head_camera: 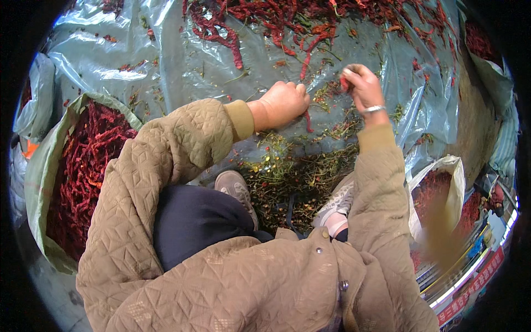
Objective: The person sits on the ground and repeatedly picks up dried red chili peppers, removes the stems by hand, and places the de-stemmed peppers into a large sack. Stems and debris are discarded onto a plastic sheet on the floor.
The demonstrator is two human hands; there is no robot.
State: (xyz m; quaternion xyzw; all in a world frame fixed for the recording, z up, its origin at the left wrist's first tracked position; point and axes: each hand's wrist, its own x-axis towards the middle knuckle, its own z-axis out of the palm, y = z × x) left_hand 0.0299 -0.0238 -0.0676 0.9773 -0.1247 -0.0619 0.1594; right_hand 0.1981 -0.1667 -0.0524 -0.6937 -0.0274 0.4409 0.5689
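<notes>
My left hand (282, 103) is curled into a fist over the plastic sheet, back of the hand up. A thin dried red chili (308, 121) pokes out below its fingers. To the right, my right hand (365, 89), with a silver bracelet at the wrist, pinches a red chili piece (345, 83) between thumb and fingers; it is slightly blurred. Ahead of both hands lies a heap of dried red chilies (286, 16), with one long chili (307, 62) trailing towards me. Between my shoes is a pile of chili stems and seeds (303, 174).
A woven sack (35, 207) full of dried chilies stands at my left. At the right is a smaller white sack (458, 170) with red chilies. Crinkled clear plastic sheeting (116, 37) covers the ground. A red banner (473, 286) bearing writing shows at the lower right.
</notes>
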